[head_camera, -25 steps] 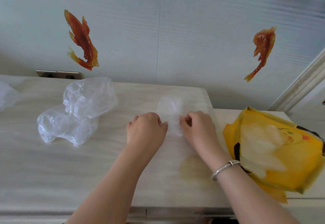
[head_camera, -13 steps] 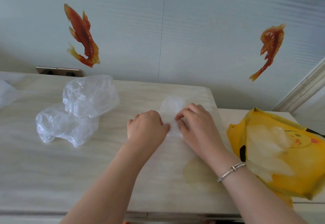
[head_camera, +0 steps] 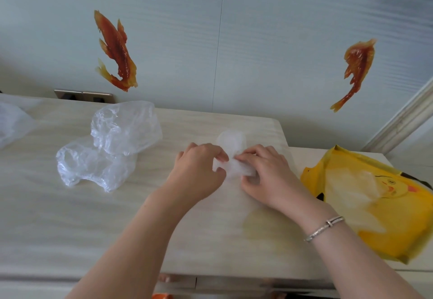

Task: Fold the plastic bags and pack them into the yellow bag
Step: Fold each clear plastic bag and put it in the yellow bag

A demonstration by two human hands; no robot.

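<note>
My left hand [head_camera: 199, 169] and right hand [head_camera: 262, 172] both pinch the half-folded plastic bag [head_camera: 232, 155]; it looks flimsy and slippery, so I'd pinch the creases

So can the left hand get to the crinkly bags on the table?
Probably yes. The crumpled clear bags lie in the open on the table, to the left of the left hand, with nothing between. But that hand is pinching the small folded bag and must let go first.
</note>
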